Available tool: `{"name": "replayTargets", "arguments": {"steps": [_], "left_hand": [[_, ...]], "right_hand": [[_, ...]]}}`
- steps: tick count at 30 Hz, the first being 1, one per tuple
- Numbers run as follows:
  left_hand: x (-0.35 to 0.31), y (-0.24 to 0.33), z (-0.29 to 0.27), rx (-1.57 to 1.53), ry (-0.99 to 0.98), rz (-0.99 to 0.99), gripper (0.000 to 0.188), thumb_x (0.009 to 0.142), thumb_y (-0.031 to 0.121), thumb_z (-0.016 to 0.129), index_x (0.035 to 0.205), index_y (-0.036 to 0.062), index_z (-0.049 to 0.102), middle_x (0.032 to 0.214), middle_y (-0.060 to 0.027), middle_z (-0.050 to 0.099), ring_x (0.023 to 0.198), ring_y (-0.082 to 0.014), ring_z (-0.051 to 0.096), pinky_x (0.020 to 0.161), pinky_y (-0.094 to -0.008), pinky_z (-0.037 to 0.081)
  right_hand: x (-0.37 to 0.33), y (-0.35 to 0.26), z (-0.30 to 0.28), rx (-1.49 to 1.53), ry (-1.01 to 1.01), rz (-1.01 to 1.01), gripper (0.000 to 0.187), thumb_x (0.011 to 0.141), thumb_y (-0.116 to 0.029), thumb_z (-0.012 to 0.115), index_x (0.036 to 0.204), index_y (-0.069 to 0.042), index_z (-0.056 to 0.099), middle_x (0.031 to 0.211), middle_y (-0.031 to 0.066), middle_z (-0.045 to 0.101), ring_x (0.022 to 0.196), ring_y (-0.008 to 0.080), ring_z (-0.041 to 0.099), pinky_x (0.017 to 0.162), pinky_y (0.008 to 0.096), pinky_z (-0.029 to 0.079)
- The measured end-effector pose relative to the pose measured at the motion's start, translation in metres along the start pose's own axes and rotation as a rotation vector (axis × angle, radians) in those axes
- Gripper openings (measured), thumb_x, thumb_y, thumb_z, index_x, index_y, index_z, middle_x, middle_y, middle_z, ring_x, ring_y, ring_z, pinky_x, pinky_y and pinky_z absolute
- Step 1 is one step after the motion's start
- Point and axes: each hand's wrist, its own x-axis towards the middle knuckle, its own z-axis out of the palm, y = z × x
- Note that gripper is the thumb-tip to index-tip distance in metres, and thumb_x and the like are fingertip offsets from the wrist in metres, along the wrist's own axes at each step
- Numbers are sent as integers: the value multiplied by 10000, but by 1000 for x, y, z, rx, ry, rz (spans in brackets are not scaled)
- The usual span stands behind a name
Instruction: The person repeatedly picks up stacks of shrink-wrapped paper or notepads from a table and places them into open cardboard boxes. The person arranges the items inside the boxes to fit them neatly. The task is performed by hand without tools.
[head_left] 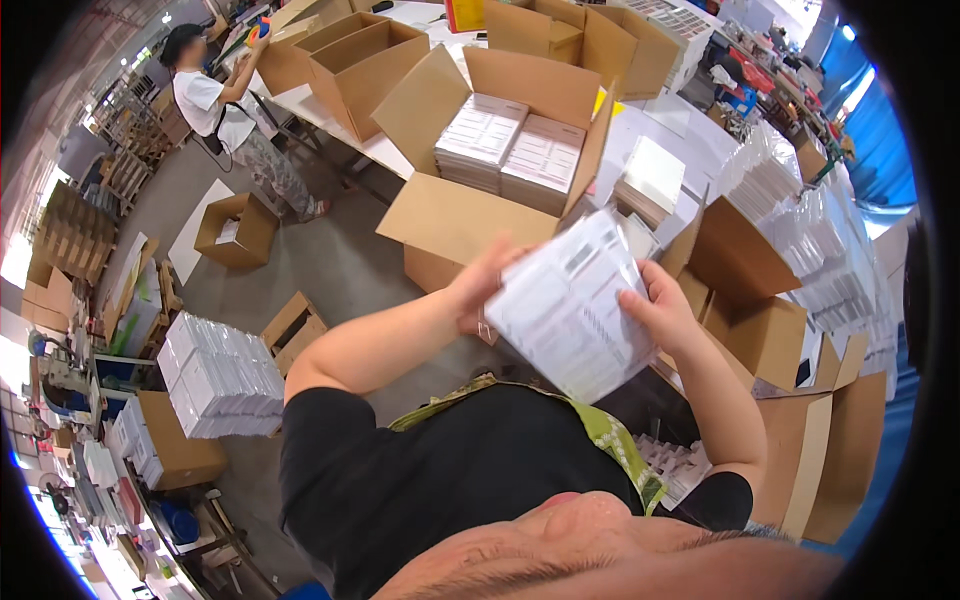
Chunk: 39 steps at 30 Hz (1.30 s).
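Note:
In front of my chest, a white packet of printed sheets (575, 305) is held tilted between my hands. My right hand (663, 308) grips its right edge, thumb on the top face and fingers curled behind. At the opposite edge, my left hand (482, 290) is blurred by motion, its fingers wrapped partly round the side. Just beyond, an open cardboard box (440, 215) contains two side-by-side piles of similar printed sheets (482, 130). The packet's underside is hidden.
Right of the box stand a white stack (652, 175) and another open carton (745, 310). Plastic-wrapped stacks (835, 250) crowd the far right. More open cartons (365, 70) line the table's back. At left are a wrapped stack (215, 375), a floor box (235, 230) and a standing person (225, 115).

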Motion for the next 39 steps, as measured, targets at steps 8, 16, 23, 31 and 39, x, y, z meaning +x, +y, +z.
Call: {"name": "replayTargets", "arguments": {"steps": [8, 16, 23, 31, 39], "left_hand": [[-9, 53, -60, 351, 99, 395, 571, 915, 125, 613, 1403, 47, 326, 1321, -139, 514, 1191, -268, 537, 1009, -447, 447], [101, 186, -96, 475, 199, 232, 464, 915, 165, 616, 1321, 44, 428, 1252, -111, 551, 1143, -255, 560, 974, -479, 465], [231, 188, -126, 763, 413, -5, 503, 880, 231, 664, 1307, 57, 461, 1308, -91, 499, 1176, -264, 492, 981, -497, 425], [219, 171, -137, 2350, 166, 485, 1068, 688, 301, 835, 1514, 122, 182, 1540, -208, 208, 1371, -419, 322, 1071, -532, 344], [216, 186, -144, 2485, -12, 207, 1015, 633, 299, 863, 1475, 227, 301, 1527, -164, 265, 1363, -434, 320, 1076, -483, 361]], "right_hand": [[125, -21, 95, 415, 254, -76, 348, 1006, -192, 474, 1294, 4, 469, 1148, 72, 625, 990, 129, 607, 841, 286, 498], [113, -17, 91, 86, 255, -166, 562, 941, -141, 552, 1445, -37, 325, 1419, 139, 434, 1329, 239, 396, 1092, 375, 328], [10, -17, 39, -90, 206, -51, 410, 929, -120, 559, 1322, -22, 495, 1300, 122, 554, 1235, 221, 498, 1055, 371, 378], [-108, 15, 12, 133, 617, -35, 361, 925, -83, 543, 1274, 2, 518, 1162, 130, 638, 1040, 209, 622, 878, 308, 475], [-120, 21, 7, 149, 629, -76, 356, 930, -110, 560, 1264, 5, 520, 1134, 143, 648, 1000, 208, 633, 854, 304, 478]]}}
